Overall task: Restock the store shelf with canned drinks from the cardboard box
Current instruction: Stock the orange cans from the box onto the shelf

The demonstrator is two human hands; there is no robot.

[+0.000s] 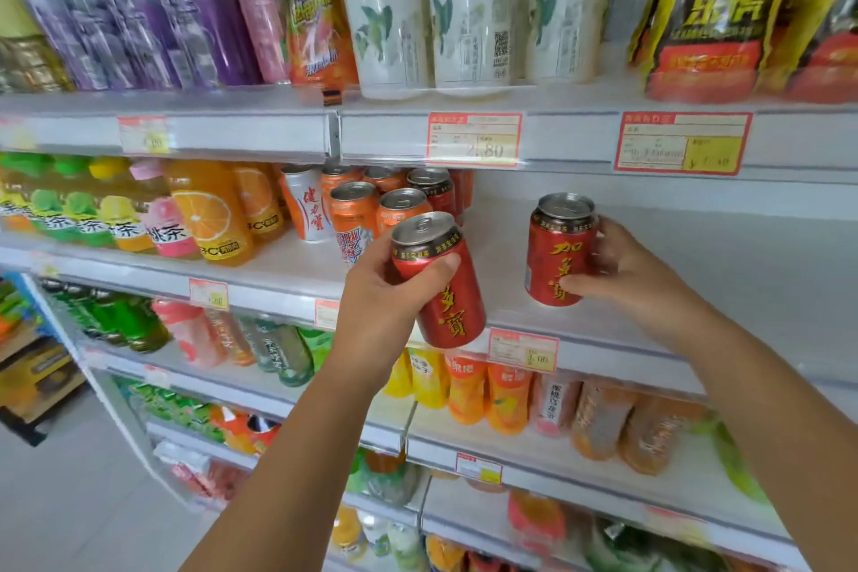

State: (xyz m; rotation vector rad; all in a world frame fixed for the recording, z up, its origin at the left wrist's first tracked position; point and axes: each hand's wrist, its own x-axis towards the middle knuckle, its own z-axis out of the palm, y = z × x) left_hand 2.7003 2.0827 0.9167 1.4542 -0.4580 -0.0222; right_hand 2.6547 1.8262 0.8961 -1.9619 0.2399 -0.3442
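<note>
- Store shelving fills the view, several white tiers packed with bottled and canned drinks, price tags clipped along each front edge.
- On the middle shelf [650, 255] a wide bare stretch runs rightward from a cluster of orange cans [371, 209] and a few dark red ones behind them.
- The right hand [622, 279] wraps one red can [559, 251] from its right side, thumb across the front and fingers behind; the can stands upright, and its base looks to be at or just above the bare shelf, though I cannot tell whether it touches.
- The left hand [385, 293] closes around a second red can [438, 281], thumb across the label. This can leans with its top tipped left and toward the shelf back, and its base hangs out past the shelf's front edge.
- The relation that matters: the empty spot lies between the orange cans and the right-hand can, up and inward from the left grip. The left can's long axis would need righting to vertical before it goes down.
- The nearest orange cans sit just beside the left can's top, so they are likely to get knocked.
- No cardboard box is in view.
</note>
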